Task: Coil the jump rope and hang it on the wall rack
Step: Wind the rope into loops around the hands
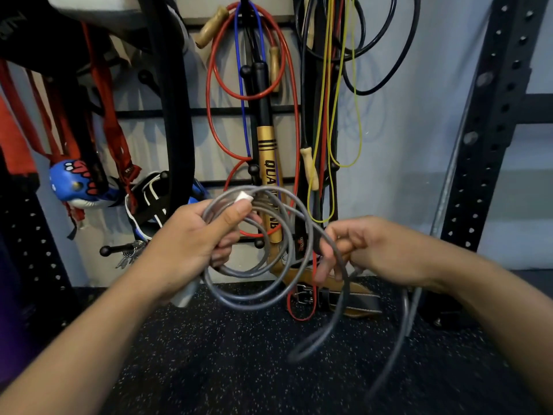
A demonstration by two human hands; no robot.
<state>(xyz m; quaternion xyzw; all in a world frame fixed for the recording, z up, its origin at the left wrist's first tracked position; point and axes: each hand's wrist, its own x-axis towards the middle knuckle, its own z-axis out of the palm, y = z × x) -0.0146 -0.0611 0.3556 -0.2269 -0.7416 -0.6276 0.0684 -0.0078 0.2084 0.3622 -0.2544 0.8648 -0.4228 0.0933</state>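
Observation:
A grey jump rope (pixel 254 298) is partly coiled in several loops in front of me. My left hand (pixel 194 235) grips the bundle of loops together with a grey handle that sticks out below the palm; a white end cap shows by the thumb. My right hand (pixel 368 250) pinches a strand of the same rope, and the loose tail hangs down from it toward the floor. The wall rack (pixel 254 169) with black ball-tipped pegs is just behind the coil.
Red, blue, yellow and black ropes (pixel 287 85) and a gold bat (pixel 267 175) hang on the rack. Straps and a blue mask hang at the left. A leather belt (pixel 344 298) lies on the speckled rubber floor. A black perforated upright (pixel 490 121) stands at right.

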